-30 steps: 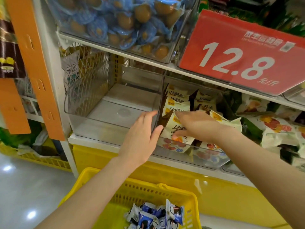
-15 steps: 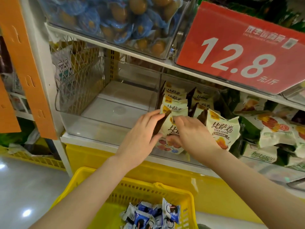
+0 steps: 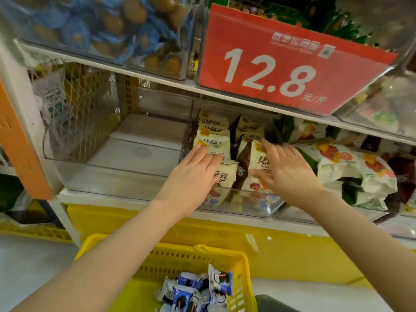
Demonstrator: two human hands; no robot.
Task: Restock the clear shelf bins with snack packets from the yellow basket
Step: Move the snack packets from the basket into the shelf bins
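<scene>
Snack packets [image 3: 213, 134], glossy cream, clear bin [image 3: 271, 204]

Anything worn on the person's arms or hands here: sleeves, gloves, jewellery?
The left forearm and right forearm are bare to the frame edge, no sleeve showing. The left hand and right hand are ungloved, no ring, watch or bracelet visible.

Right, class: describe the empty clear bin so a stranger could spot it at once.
Find the red 12.8 price sign. On the shelf beneath it, just left of the cream snack packets, sits a clear bin. Unlike every neighbouring bin, it holds no packets.
</scene>
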